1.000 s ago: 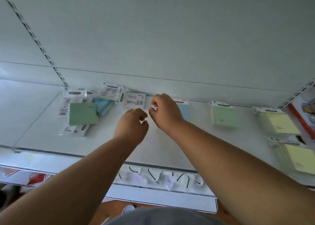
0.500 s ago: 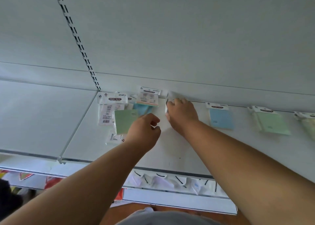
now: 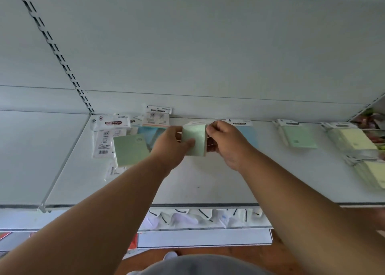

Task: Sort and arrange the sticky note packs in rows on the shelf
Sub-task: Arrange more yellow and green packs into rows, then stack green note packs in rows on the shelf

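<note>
A green sticky note pack (image 3: 195, 138) is held up above the white shelf (image 3: 208, 183), between both hands. My left hand (image 3: 169, 147) grips its left edge with the thumb across the front. My right hand (image 3: 226, 143) pinches its right edge. A loose pile of packs (image 3: 129, 137) lies at the back left, with a green pack (image 3: 130, 153) on top. Along the back to the right lie a blue pack (image 3: 248, 135), partly hidden by my right hand, a green pack (image 3: 299, 136) and yellow packs (image 3: 352, 137).
More yellow packs (image 3: 373, 174) sit at the shelf's right end. A slotted upright (image 3: 54, 49) runs up the back panel at left. A lower shelf (image 3: 204, 218) holds several small white packets. Another shelf section (image 3: 37, 154) adjoins on the left.
My right hand has lifted a green pack off the back of the shelf, and my left hand has come up to take its left edge. The view shifted.
</note>
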A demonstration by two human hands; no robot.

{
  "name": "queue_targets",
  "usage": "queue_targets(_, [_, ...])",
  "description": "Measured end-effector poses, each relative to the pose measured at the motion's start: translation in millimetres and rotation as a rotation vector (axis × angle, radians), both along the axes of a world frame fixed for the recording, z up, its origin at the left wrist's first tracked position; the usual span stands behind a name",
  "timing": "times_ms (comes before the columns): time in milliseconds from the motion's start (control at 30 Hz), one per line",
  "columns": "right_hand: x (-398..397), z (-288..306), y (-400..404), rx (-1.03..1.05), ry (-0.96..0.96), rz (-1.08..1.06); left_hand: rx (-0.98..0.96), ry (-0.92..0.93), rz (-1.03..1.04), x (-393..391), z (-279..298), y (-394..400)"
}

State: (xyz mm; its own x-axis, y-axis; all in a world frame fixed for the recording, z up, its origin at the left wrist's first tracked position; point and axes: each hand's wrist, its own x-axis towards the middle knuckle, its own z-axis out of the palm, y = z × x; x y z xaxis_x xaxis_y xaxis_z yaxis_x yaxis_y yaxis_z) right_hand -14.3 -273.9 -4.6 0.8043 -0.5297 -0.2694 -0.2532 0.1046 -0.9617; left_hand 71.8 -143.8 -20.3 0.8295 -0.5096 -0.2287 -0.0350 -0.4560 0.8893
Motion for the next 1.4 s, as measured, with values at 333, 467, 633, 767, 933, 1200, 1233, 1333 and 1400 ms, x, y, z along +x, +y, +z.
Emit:
queue_targets(333, [-130,3,-104,-0.663,0.267,-0.215,0.057,-0.159,-0.205,-125,10,-95])
queue_targets(467, [-191,-2,-156,-0.793,0.454,-0.144,0.218,-0.180,-0.345,-188,7,-148])
queue_targets(633, [-223,-8,-201,-0.863,0.581,-0.052,0.387,-0.230,-0.350,-232,4,-202])
queue_targets(767, [-220,-16,-208,-0.929,0.570,-0.010,0.496,-0.297,-0.291,-251,0,-213])
queue_targets(933, [-219,-27,-206,-0.973,0.610,-0.034,0.531,-0.382,-0.279,-263,-1,-216])
queue_targets(1200, [-223,-18,-200,-1.184,0.565,-0.045,0.491,-0.372,-0.307,-262,-2,-200])
queue_targets(1233, [-222,-17,-195,-1.171,0.545,-0.031,0.461,-0.383,-0.289,-258,-1,-195])
queue_targets(1333, [-217,-15,-171,-1.132,0.441,0.013,0.376,-0.391,-0.215,-240,0,-176])
queue_targets(1400, [-207,-14,-152,-1.144,0.376,0.037,0.343,-0.406,-0.204,-226,1,-161])
